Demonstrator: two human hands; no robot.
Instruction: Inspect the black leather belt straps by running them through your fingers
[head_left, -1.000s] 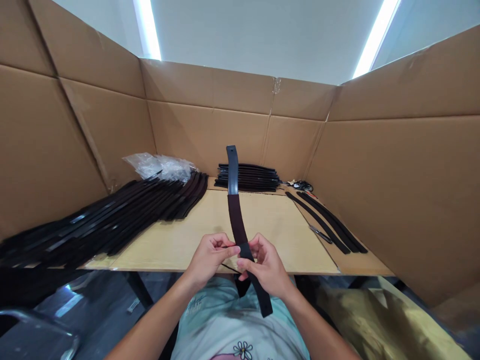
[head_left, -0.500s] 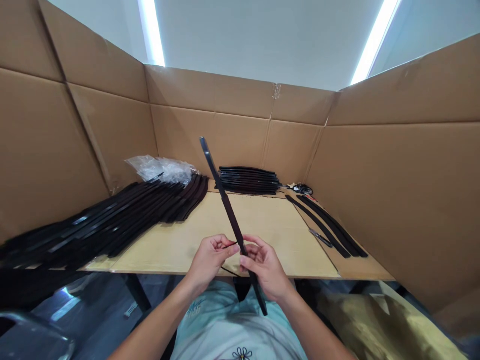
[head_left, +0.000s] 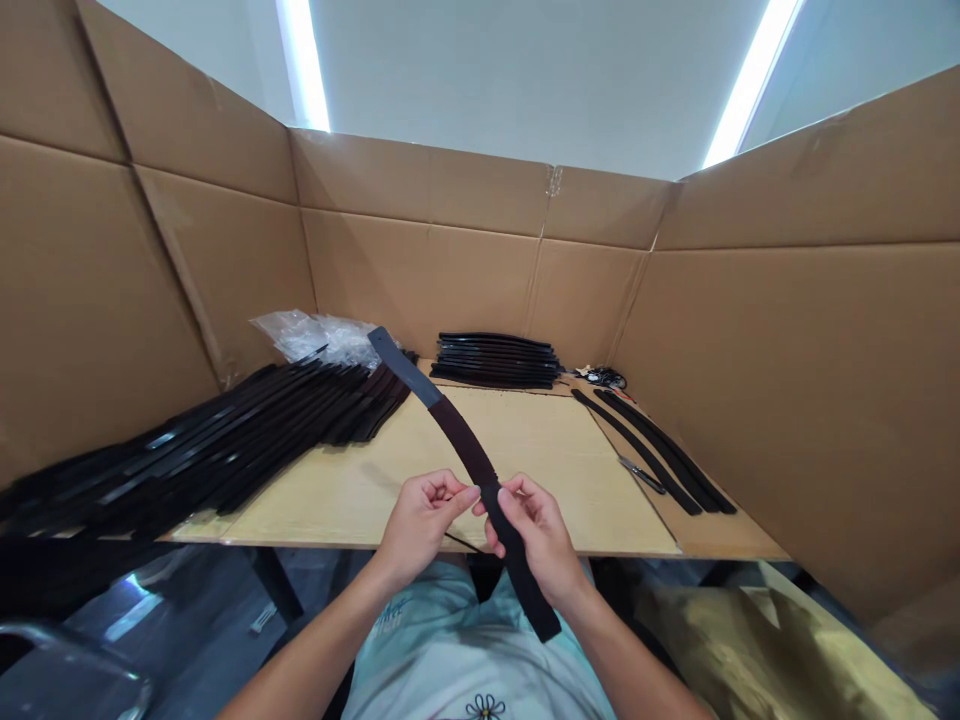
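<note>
A curved, flat black strip slants across the front of the table, its broad face towards me. Dark brown wrapping covers its middle, and the far end is smooth grey-black. My right hand grips the strip just below the wrapping, thumb on top and fingers behind. At the strip's left edge, my left hand is closed in a pinch on a thin black cord, whose loose part hangs beneath the hands. The pinched bit is mostly hidden by the fingers.
Many similar strips lie fanned on the left, beside clear plastic bags. A stack of strips stands at the back. Right are loose black strips, scissors and tangled cords. Cardboard walls enclose the table.
The strip has turned from edge-on to show its broad face, and its far end has tipped left and lower. Both hands stay in nearly the same place.
</note>
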